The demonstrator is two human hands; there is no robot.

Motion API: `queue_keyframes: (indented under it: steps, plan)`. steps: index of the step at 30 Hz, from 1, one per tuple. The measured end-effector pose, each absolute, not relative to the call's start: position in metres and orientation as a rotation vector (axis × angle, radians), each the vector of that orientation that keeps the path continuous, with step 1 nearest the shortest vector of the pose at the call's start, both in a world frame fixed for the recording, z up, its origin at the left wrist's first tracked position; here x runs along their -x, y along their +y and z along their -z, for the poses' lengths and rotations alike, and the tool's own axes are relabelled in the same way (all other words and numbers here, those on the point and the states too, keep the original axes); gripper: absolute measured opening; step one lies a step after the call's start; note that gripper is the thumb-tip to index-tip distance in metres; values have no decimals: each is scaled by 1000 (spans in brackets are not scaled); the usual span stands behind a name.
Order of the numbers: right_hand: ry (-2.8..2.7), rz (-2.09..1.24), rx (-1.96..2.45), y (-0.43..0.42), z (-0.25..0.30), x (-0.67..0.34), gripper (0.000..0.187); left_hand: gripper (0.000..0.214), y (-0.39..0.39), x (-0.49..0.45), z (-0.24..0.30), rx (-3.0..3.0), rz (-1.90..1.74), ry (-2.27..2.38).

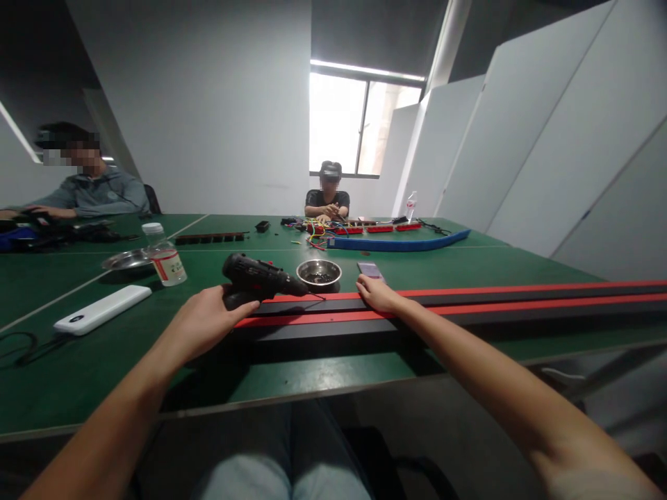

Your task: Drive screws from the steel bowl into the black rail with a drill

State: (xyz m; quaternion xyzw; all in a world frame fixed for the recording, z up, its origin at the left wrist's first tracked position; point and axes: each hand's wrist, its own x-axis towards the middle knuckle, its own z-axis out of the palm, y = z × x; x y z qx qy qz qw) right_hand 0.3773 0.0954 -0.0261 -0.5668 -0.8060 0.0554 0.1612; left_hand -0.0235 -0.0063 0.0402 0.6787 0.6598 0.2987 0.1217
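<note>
My left hand [201, 323] is wrapped round the grip of a black cordless drill [255, 278]. The drill lies nearly level, and its thin bit points right, just over the red top of the far rail [333, 299]. A second red-and-black rail [313, 332] runs parallel on the near side. My right hand [379, 295] is closed over the far rail, its fingers curled at the back edge beside a phone [369, 271]. Behind the rails stands a metal bowl [319, 264] with small dark pieces in it, too small to name.
Left on the green table [125, 361] lie a white power bank [104, 310], a plastic bottle [169, 264] and a metal dish [128, 260]. A blue strip [401, 244] and coloured wires [315, 236] lie farther back. One person [328, 198] sits opposite, another [88, 180] at left.
</note>
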Motion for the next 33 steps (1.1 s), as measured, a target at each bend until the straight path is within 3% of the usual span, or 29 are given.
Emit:
queue_keyframes:
  steps: [9,21,28,33]
  plan:
    - [-2309,-186,1624,95,24,-361,25,40,-17,31,-34,-1505,-1137,1795]
    - [-2335,-249,1543,91,26,-249,37,22,39,-26,-15,-874,-1220,1017]
    - [-2202,191,1497,107,4,-257,27,18,42,-24,0,-828,-1286,992]
    - [-2048,-186,1730,165,-3,-269,19,18,40,-27,1,-809,-1356,990]
